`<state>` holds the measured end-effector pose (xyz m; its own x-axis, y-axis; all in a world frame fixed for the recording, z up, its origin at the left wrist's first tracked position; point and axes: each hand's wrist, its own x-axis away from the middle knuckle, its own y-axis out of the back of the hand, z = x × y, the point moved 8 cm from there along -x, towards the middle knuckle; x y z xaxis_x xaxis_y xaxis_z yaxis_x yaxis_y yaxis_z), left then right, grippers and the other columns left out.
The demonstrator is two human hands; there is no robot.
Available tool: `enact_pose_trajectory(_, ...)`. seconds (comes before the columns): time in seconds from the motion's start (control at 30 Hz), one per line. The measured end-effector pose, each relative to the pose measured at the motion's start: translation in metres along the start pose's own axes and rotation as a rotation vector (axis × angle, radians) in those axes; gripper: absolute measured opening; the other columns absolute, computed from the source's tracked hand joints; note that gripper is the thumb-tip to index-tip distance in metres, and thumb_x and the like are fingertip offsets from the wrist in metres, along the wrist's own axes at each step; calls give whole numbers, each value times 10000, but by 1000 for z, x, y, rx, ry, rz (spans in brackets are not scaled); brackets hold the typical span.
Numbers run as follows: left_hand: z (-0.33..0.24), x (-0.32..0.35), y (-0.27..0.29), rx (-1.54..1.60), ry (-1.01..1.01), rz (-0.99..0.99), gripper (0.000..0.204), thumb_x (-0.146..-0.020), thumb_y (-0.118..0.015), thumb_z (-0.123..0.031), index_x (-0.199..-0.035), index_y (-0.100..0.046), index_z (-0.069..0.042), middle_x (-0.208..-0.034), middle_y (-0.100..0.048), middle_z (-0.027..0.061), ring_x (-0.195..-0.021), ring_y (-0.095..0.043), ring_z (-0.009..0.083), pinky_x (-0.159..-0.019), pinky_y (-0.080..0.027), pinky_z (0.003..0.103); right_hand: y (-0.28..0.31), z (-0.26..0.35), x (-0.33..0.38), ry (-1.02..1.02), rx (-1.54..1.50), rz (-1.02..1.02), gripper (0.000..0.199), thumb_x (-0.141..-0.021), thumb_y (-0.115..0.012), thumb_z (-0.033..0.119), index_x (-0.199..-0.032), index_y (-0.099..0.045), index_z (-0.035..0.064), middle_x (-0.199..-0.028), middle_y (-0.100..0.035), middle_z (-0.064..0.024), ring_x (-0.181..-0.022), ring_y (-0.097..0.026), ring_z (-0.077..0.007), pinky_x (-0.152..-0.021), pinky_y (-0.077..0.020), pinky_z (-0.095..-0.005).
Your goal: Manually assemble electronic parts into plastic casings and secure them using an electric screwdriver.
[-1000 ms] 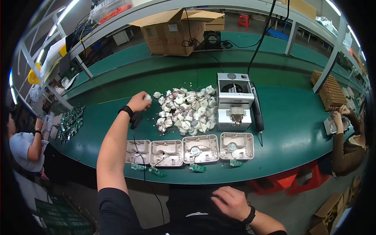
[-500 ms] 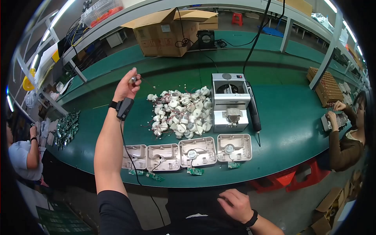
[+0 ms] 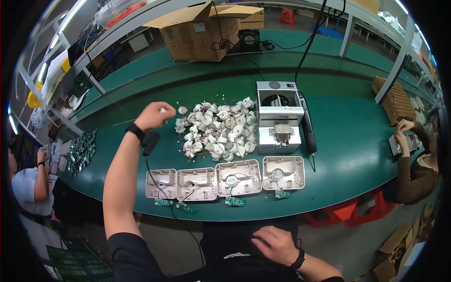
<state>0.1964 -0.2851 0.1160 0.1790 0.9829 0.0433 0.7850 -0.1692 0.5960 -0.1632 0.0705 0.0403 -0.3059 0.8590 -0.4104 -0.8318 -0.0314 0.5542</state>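
The pile of white parts [image 3: 218, 127] lies just right of your left hand [image 3: 154, 116], clasped round a white piece [image 3: 163, 110]; your farther right hand [image 3: 277, 245] has fingers apart.

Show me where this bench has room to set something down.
Widest is the green workbench between the electric screwdriver and the brown box on the right. A smaller patch lies between the left hand and the green heap. Crowded: the middle, with wired white parts beside the silver machine, and the front, with four housings.
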Motion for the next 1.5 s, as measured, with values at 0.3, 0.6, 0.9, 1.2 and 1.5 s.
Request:
enact_pose_trajectory(0.3,-37,43,53,333,-120,-128,240,-1009,-633,-245,-1164,-648,-63,-843,-576,-41,-672,-508,48,-502,-380,199,-11,8,7,6,-10,42,188,-782,-822,80,-931,-715,39,-875,-690,-89,-723,-691,-236,-621,-563,-322)
enact_pose_trajectory(0.6,-81,136,-85,1122,-27,205,373,-1020,-511,-188,-1356,-482,-28,-1042,-585,74,-805,-556,164,-535,-435,252,27,18,-56,-59,-202,-36,200,-801,-806,36,-975,-708,23,-906,-688,-115,-713,-675,-196,-613,-551,-309)
enact_pose_trajectory(0.9,-86,225,-201,1015,-37,150,544,-1106,-404,-349,-1519,-316,-6,-1254,-603,154,-1167,-615,244,-933,-559,355,20,78,-130,444,105,-121,377,-744,-847,136,-1070,-690,28,-993,-684,-100,-749,-656,-224,-632,-524,-323)
enact_pose_trajectory(1.2,-41,280,-234,1519,197,71,548,-1117,-357,-370,-1523,-321,-4,-1309,-595,178,-1142,-629,238,-923,-554,346,-29,83,-104,618,279,133,371,-778,-808,184,-1078,-675,12,-988,-688,-77,-723,-631,-236,-596,-501,-330)
enact_pose_trajectory(1.5,-9,287,-205,64,61,-223,673,-928,-721,-268,-1463,-427,16,-850,-685,65,-698,-686,213,-619,-553,346,-96,68,-183,537,347,297,260,-813,-770,226,-930,-638,34,-873,-624,-89,-823,-612,-263,-652,-515,-365)
